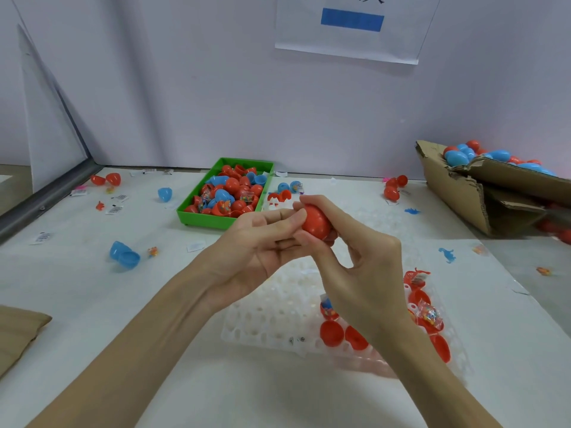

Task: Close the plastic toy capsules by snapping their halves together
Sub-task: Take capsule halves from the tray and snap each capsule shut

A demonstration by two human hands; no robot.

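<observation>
Both hands meet above the tabletop centre w/ a red capsule (315,223) between them. Right hand (349,257) comes in from lower right, wrist bent, thumb and fingers curled round the capsule from top and far side. Left hand (262,245) comes from lower left, palm turned up and right, fingertips pressed on the capsule's left end, thumb along the top. Can't tell whether the halves are fully seated; the seam is hidden by fingers.

Under the hands lies a clear plastic holder tray (278,307) w/ rows of cups; its right part holds approx 6 red capsule halves (332,333), some w/ small toy packets (429,315) inside. Tabletop (92,304) is white and littered w/ paper slips.

Behind the hands: 1 green bin (200,216) heaped w/ red and blue halves, too many to count. Left: 1 open blue capsule (123,254) and 1 blue half (164,194). Far left: 2 red halves (106,179). Right: 2 blue toy figures (447,254), and 3 red capsules (394,186) near the wall. Far right: 1 torn cardboard box (457,193) holding blue and red capsules. Pale wall behind w/ 1 paper sign (352,35).
</observation>
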